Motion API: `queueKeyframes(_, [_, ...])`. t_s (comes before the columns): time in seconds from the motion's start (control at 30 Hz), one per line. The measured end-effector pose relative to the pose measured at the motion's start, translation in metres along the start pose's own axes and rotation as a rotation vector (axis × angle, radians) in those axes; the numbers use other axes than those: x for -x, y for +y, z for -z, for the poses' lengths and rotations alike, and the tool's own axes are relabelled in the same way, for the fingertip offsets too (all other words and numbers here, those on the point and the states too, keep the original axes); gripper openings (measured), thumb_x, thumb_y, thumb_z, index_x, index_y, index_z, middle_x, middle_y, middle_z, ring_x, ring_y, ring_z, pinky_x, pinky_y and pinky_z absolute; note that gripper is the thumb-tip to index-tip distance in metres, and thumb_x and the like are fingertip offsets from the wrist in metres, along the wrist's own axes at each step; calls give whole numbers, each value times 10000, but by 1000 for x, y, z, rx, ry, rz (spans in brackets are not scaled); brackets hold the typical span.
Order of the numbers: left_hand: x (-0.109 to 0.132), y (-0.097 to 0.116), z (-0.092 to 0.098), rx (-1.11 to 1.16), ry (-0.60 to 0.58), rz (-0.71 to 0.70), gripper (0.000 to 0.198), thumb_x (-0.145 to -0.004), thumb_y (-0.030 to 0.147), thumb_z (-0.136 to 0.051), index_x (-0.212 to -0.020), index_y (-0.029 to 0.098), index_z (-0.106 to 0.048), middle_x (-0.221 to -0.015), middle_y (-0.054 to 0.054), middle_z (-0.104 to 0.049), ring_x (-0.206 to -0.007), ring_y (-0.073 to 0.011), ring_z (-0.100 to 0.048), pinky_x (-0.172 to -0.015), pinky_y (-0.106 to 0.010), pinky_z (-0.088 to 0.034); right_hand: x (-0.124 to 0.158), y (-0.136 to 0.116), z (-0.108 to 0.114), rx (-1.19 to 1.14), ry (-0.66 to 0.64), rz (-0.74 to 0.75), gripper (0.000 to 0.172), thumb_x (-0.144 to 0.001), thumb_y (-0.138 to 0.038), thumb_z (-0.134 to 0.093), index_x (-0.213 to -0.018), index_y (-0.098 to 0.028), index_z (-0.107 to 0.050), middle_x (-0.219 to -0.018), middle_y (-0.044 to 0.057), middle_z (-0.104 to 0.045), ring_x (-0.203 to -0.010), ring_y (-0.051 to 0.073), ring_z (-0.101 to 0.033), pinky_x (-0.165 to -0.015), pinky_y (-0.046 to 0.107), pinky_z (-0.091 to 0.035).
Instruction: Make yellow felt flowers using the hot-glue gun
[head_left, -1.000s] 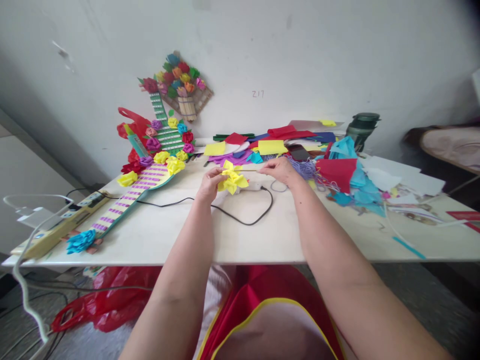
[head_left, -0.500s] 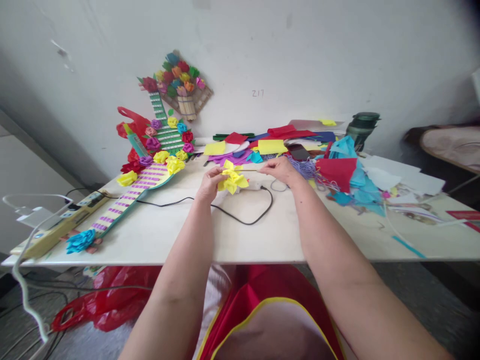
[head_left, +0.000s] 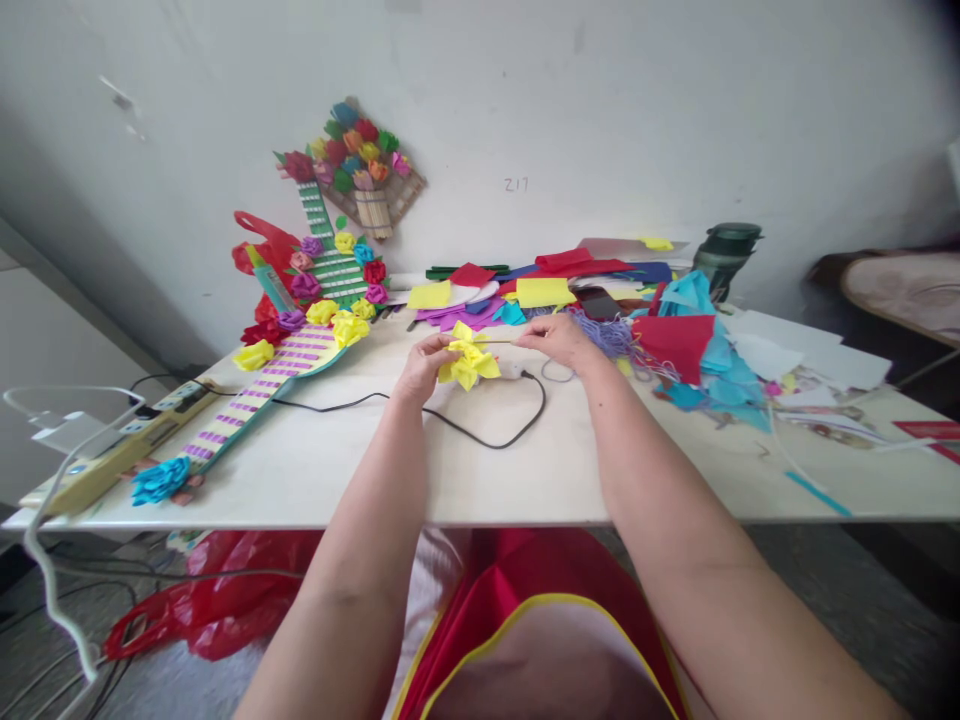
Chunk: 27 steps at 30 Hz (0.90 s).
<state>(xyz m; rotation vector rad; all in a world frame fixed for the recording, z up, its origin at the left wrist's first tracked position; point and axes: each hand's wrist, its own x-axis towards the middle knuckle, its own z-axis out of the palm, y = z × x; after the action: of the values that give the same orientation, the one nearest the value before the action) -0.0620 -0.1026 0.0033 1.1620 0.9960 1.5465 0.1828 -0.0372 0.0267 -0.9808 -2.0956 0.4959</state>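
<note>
A yellow paper flower (head_left: 470, 360) with pointed petals is held over the middle of the table. My left hand (head_left: 426, 366) pinches a petal on its left side. From the flower a thin brown stick (head_left: 501, 342) runs to the right, and the fingers of my right hand (head_left: 553, 337) are closed on its far end. Partly behind the flower lies a white corded tool (head_left: 514, 370), its black cable (head_left: 491, 446) curving across the tabletop.
At left, a striped guitar-shaped craft (head_left: 262, 392) with paper flowers lies beside a power strip (head_left: 135, 440). Coloured paper sheets (head_left: 544, 291) and purple yarn (head_left: 607, 335) lie at the back. A dark green bottle (head_left: 726, 258) stands back right, near blue scraps (head_left: 720, 375).
The yellow flower has turned slightly and shifted a little to the right. Both hands stay in nearly the same place, keeping their hold.
</note>
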Motion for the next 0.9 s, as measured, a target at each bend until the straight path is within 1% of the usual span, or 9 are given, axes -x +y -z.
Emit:
queueKeyframes(0.13, [-1,-1,0,-11,-18,-4,315,-443,250,-805,-715,162,-674,-646,6,-686,-556,-145,-619,-564,-261,-478,2,-5,1,23,-44,-9,302,-783,-427,-642,-612,-183,-684,-626,-4,-655,-634,140,-561,-598,257,-381])
queueKeyframes(0.37, [-1,-2,0,-31,-36,-3,298,-454,246,-797,-709,163,-669,-643,7,-677,-557,-144,-610,-563,-262,-469,0,-4,-7,-13,-92,33,266,-798,-391,-625,-687,-187,-755,-680,15,-722,-664,152,-620,-647,255,-429])
queueKeyframes(0.6, [0,-3,-1,-36,-47,-12,298,-460,237,-797,-724,165,-679,-652,8,-683,-580,-146,-621,-587,-265,-480,0,-7,-6,12,-41,36,167,-765,-326,-689,-724,-202,-793,-817,29,-778,-785,190,-683,-677,260,-465])
queueKeyframes(0.9, [0,-3,-1,-35,-49,-33,330,-469,217,-792,-789,172,-725,-706,2,-697,-610,-145,-621,-617,-271,-477,-1,-10,-3,71,-14,61,150,-766,-324,-707,-732,-210,-798,-813,28,-778,-789,193,-686,-682,267,-467])
